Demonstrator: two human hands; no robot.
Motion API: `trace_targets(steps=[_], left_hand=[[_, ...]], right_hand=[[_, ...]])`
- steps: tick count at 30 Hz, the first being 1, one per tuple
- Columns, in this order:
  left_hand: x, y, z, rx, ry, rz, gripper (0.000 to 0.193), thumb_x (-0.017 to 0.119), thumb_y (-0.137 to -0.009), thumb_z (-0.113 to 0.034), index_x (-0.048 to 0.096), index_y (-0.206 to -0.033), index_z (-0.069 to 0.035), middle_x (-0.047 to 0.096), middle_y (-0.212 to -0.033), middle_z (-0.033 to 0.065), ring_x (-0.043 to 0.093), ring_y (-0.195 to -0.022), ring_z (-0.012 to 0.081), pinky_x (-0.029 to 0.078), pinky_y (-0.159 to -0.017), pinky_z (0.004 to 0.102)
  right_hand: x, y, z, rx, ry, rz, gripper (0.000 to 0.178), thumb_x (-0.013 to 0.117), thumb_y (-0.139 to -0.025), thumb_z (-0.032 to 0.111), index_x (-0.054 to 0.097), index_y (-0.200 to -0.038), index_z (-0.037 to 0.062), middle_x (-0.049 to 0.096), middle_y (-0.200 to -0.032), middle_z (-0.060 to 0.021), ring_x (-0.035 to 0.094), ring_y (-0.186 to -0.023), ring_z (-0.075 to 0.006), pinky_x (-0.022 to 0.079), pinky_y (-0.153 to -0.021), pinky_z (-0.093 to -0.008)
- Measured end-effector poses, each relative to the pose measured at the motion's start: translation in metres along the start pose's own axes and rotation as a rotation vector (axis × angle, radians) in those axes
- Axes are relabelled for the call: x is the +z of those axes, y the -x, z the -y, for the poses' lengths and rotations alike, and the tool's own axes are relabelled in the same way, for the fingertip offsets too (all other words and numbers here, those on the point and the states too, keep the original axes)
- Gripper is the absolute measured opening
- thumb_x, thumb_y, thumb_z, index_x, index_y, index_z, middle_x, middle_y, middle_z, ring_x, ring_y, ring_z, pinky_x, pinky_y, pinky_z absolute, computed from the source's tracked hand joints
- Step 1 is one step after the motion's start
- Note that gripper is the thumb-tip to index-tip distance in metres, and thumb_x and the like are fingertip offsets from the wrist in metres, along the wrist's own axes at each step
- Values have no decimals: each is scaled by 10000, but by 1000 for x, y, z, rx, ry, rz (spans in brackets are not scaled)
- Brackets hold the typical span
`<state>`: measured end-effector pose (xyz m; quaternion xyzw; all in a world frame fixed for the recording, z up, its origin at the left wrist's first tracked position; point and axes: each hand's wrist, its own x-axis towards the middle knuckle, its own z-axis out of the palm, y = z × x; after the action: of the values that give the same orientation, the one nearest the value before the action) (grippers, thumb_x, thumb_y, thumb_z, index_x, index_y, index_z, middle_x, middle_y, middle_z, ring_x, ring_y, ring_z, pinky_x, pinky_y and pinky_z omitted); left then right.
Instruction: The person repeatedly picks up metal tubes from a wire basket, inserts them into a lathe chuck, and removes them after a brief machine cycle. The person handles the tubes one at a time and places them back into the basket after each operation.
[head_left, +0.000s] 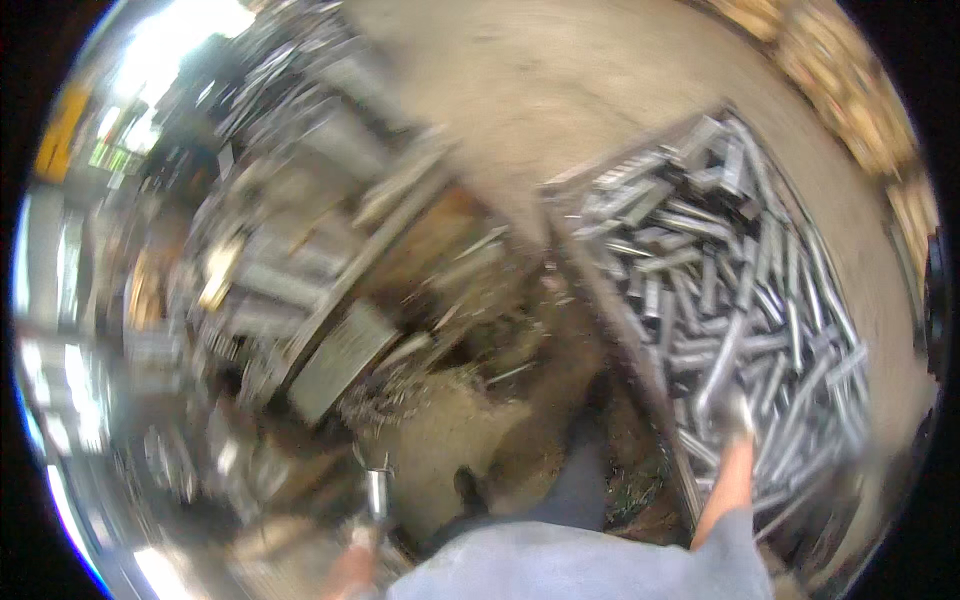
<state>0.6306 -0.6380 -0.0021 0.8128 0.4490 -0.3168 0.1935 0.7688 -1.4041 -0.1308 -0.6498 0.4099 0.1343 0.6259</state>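
A short shiny metal tube stands up out of my left hand, low in the picture, with the fingers closed round its lower end. On the right, my right hand reaches over a large bin full of loose metal pieces. It looks pale, perhaps gloved, and is at the pieces near the bin's close end. A bright, longer metal bar lies right beside its fingers. Motion blur hides whether those fingers grip it.
Left of the bin, a cluttered bench holds metal parts, with a grey-green panel leaning at its edge. Scraps and shavings litter the floor below. My legs stand between bench and bin. Stacked wooden pieces are at the far right.
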Motion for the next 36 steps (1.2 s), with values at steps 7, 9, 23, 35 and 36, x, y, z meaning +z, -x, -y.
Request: trace_targets(steps=[7, 9, 23, 35, 36], left_hand=[[-7, -90, 311, -312, 1467, -278, 142, 688, -888, -44, 622, -1014, -52, 630, -796, 106, 637, -639, 287, 552, -562, 467], [-34, -101, 336, -262, 1680, -278, 227, 668, -861, -13, 635, -1083, -41, 660, -916, 93, 671, -804, 284, 583, -690, 475], [-378, -170, 255, 718, 1367, -508, 502, 847, -714, -15, 715, -1198, -35, 767, -1075, 63, 727, -1006, 178, 609, -895, 349], [-367, -228, 248, 977, 597, -530, 618, 818, -797, -40, 598, -1375, -51, 681, -1279, 127, 635, -1227, 284, 503, -1100, 418], [-378, -222, 253, 971, 724, -481, 619, 791, -806, -9, 597, -1392, -54, 681, -1297, 138, 638, -1259, 294, 501, -1108, 417]], right_hand=[[338, 283, 114, -316, 412, 605, 411, 897, -694, 60, 732, -1069, 25, 752, -1025, -56, 710, -937, -144, 591, -819, -331], [444, 365, 121, -386, 555, 787, 414, 938, -718, 138, 742, -1073, 51, 760, -1030, -35, 702, -947, -127, 583, -855, -320], [866, 586, 69, -1054, 678, 811, 652, 890, -771, 344, 647, -1319, 88, 766, -1157, -189, 757, -1062, -375, 606, -912, -420], [1016, 468, 357, -1534, 1613, 1034, 375, 643, -833, 212, 792, -1138, 52, 780, -1137, -204, 770, -985, -341, 601, -879, -443], [1057, 451, 342, -1612, 1702, 1162, 351, 654, -775, 193, 804, -1060, 51, 783, -991, -210, 761, -856, -357, 598, -777, -449]])
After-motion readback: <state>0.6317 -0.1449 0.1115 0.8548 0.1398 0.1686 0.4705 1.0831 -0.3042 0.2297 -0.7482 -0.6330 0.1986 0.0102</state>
